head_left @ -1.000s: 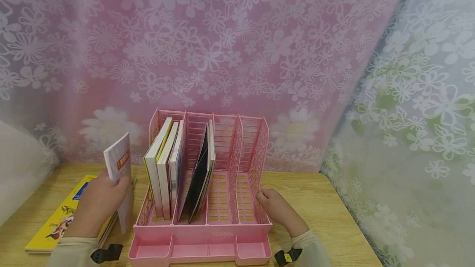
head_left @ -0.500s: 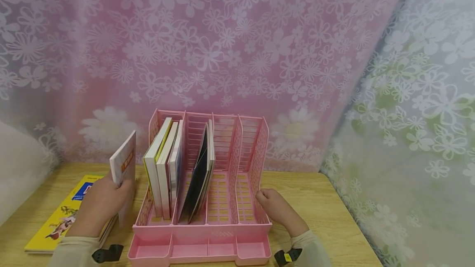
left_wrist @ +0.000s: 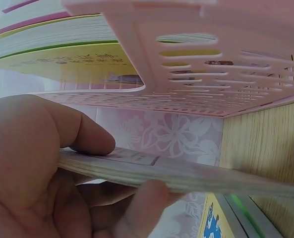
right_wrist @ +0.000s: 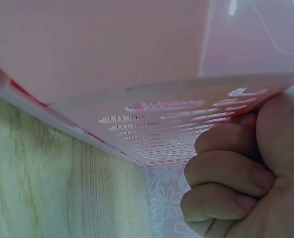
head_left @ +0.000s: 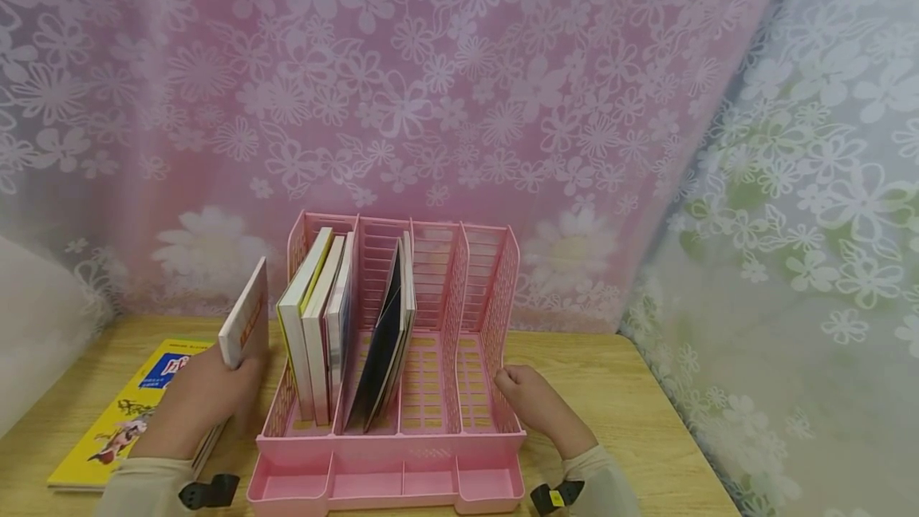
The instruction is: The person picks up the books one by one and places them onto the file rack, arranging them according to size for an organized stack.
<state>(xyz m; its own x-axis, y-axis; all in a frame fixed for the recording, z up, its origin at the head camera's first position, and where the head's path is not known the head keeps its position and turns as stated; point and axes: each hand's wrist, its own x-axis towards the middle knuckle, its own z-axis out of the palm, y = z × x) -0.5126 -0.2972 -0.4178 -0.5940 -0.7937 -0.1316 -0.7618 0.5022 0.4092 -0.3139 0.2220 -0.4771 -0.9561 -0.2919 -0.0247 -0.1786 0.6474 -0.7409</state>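
One thin, pale paperback with orange lettering on its cover [head_left: 246,321] stands upright to the left of the pink plastic desk organizer [head_left: 424,443], near its left wall but apart from it. The left hand [head_left: 204,401] is the nearer one and has the paperback in a firm pinch: thumb flat on the face toward the organizer, fingers bent against the far face. The paperback's long axis looks roughly vertical, running above the grip and down toward the wooden tabletop [head_left: 610,385]; whether its lower edge touches is unclear.

The organizer's left wall stands between the paperback and the compartments. Just inside that wall, a tilted row of thick, white-paged books [head_left: 316,349] fills much of the leftmost compartment. In the organizer's next compartment, a thin, dark-covered book [head_left: 383,353] leans beside paler ones.

At the organizer's right wall, the right hand [head_left: 534,401] has its fingers curled and seems to pinch the front edge. Left of the organizer, a yellow picture-covered book [head_left: 108,441] lies flat, partly hidden by the left forearm. Behind the organizer hangs a pink, white-flowered curtain [head_left: 402,94].
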